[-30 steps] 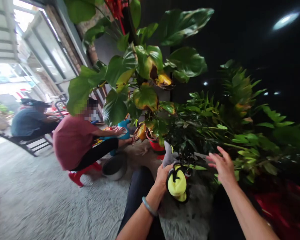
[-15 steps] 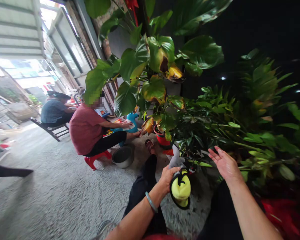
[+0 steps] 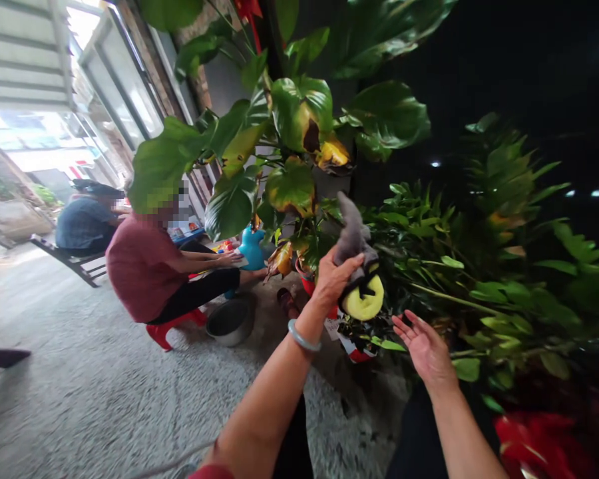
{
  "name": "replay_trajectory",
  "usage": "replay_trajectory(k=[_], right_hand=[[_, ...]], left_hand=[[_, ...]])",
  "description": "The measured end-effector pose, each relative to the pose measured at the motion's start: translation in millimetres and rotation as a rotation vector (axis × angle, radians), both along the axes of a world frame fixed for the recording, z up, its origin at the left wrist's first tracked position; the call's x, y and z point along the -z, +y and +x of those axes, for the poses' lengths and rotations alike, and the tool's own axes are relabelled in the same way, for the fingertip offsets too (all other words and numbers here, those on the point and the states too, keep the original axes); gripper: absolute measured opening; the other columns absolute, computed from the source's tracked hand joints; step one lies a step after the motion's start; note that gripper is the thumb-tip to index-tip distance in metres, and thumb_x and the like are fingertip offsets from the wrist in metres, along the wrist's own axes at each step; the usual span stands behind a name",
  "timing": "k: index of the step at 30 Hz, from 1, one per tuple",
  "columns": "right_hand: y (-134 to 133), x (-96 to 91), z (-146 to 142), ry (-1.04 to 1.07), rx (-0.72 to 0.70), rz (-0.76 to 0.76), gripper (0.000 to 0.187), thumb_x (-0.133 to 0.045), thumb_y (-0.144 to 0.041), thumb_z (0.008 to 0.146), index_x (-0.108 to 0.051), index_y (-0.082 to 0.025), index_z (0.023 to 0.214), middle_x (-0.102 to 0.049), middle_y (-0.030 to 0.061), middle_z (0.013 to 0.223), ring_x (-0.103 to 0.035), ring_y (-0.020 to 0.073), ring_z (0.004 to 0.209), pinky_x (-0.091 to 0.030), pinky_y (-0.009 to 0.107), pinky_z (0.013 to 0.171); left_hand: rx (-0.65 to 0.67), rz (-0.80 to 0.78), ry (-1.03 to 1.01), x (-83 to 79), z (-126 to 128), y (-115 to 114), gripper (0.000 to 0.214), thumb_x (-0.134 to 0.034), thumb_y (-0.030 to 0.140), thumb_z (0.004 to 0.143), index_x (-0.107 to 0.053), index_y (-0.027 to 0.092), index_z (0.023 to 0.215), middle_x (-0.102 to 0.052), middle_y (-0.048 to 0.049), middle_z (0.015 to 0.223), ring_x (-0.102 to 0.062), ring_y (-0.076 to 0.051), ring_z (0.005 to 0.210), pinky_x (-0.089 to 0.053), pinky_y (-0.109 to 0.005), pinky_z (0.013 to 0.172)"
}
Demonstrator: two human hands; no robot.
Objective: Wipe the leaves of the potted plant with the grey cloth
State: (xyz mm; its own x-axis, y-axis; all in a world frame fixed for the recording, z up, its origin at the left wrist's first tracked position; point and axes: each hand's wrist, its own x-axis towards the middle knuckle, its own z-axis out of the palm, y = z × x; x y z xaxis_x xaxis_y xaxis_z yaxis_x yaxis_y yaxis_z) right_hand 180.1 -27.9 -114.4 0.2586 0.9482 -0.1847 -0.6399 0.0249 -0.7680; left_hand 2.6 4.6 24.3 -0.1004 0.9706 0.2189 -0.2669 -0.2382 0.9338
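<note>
My left hand (image 3: 335,276) is closed around a grey-and-yellow plush piece (image 3: 363,298) with black edging. A soft grey part sticks up above my fingers, and the round yellow part hangs below with a fold or opening in it. What exactly it is, I cannot tell. A pale bangle (image 3: 303,336) circles my left wrist. To the right and a little lower, my right hand (image 3: 426,349) is held palm up with fingers spread, holding nothing. Green leaves lie just beyond it, apart from or barely behind the fingers.
A large leafy plant (image 3: 299,120) and lower bushes (image 3: 519,286) fill the space ahead and right. On the left, a person in a red shirt (image 3: 142,266) sits on a red stool (image 3: 172,326) beside a grey basin (image 3: 229,319). Another person (image 3: 84,219) sits farther back.
My left hand has raised the plush piece up and forward, towards the plant. My right hand has shifted slightly left and down, still spread. The view has moved a little.
</note>
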Motion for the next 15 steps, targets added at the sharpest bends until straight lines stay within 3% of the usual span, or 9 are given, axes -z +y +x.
replay_trajectory(k=[4,7,9,12,15], right_hand=[[-0.9,0.3,2.6,0.028,0.012,-0.046,0.025,-0.075,-0.045,0.058,-0.069,-0.023,0.069,-0.071,0.0015,0.075,-0.069,0.0225,0.073,-0.052,0.04,0.074],[-2.4,3.9,6.9,-0.007,0.02,-0.059,0.027,-0.072,-0.049,0.062,-0.066,-0.023,0.067,-0.068,0.0018,0.068,-0.064,0.0211,0.064,-0.052,0.041,0.07],[-3.4,5.7,9.4,-0.027,0.023,-0.047,0.029,-0.07,-0.052,0.064,-0.066,-0.024,0.068,-0.067,0.0023,0.069,-0.064,0.0215,0.065,-0.052,0.042,0.071],[-3.3,6.7,10.6,-0.053,0.016,0.005,0.032,-0.067,-0.055,0.067,-0.067,-0.024,0.075,-0.068,0.0032,0.078,-0.066,0.0244,0.078,-0.051,0.044,0.079],[-2.0,7.0,9.0,-0.068,0.025,0.062,0.036,-0.063,-0.059,0.07,-0.068,-0.025,0.081,-0.068,0.0036,0.086,-0.067,0.0272,0.092,-0.049,0.046,0.086]], left_hand=[[0.309,-0.176,0.42,36.7,2.1,-11.0,0.03,-0.08,0.024,0.051,-0.074,0.014,0.078,-0.063,0.0033,0.062,-0.052,-0.011,0.058,-0.042,-0.022,0.058],[0.518,-0.248,0.44,39.9,-9.0,-28.4,0.035,-0.08,0.025,0.052,-0.077,0.015,0.085,-0.066,0.0012,0.065,-0.056,-0.014,0.061,-0.044,-0.024,0.06],[0.49,-0.178,0.34,21.8,-11.4,-28.1,0.042,-0.081,0.027,0.054,-0.077,0.015,0.093,-0.07,-0.0005,0.073,-0.059,-0.015,0.065,-0.046,-0.024,0.064],[0.317,-0.004,0.235,-11.3,0.3,-7.4,0.043,-0.079,0.031,0.059,-0.075,0.015,0.099,-0.07,-0.002,0.081,-0.059,-0.014,0.069,-0.047,-0.023,0.066],[0.208,0.094,0.24,-15.7,20.4,14.4,0.039,-0.076,0.031,0.062,-0.075,0.015,0.098,-0.07,-0.0018,0.081,-0.059,-0.015,0.072,-0.047,-0.023,0.069]])
